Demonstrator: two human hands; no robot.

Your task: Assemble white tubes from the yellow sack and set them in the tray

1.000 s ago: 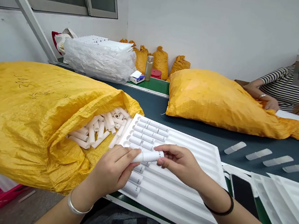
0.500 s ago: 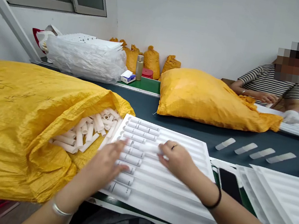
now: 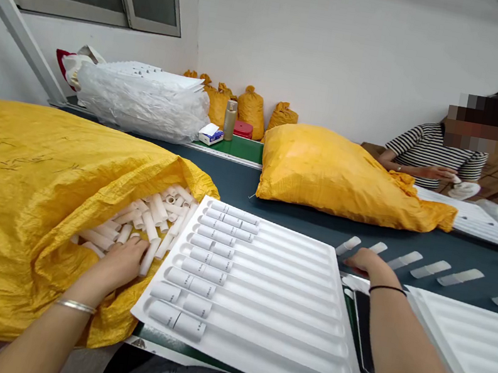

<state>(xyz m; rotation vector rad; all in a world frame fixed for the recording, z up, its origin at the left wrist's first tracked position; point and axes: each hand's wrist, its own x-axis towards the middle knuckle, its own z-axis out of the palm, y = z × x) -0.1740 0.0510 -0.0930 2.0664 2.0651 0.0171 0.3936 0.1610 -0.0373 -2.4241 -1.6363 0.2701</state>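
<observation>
A big yellow woven sack (image 3: 13, 198) lies open on the left, full of short white tubes (image 3: 149, 214). My left hand (image 3: 119, 263) reaches into its mouth and rests on the tubes, fingers curled down among them. A white grooved tray (image 3: 286, 307) lies in front of me, with several white tubes (image 3: 205, 259) laid in the left ends of its grooves. My right hand (image 3: 367, 262) stretches past the tray's right edge to the dark belt, near a flat translucent piece (image 3: 348, 245). Its fingertips are hidden behind the hand.
A second yellow sack (image 3: 341, 176) lies on the dark belt (image 3: 240, 182). Several flat translucent pieces (image 3: 431, 268) sit in a row on the belt. More white trays (image 3: 475, 345) lie at right, a dark phone (image 3: 363, 327) beside them. A person in a striped shirt (image 3: 430, 156) works opposite.
The tube held in both hands was laid into the tray. My left hand moved left into the sack; my right hand moved right to the belt beyond the tray.
</observation>
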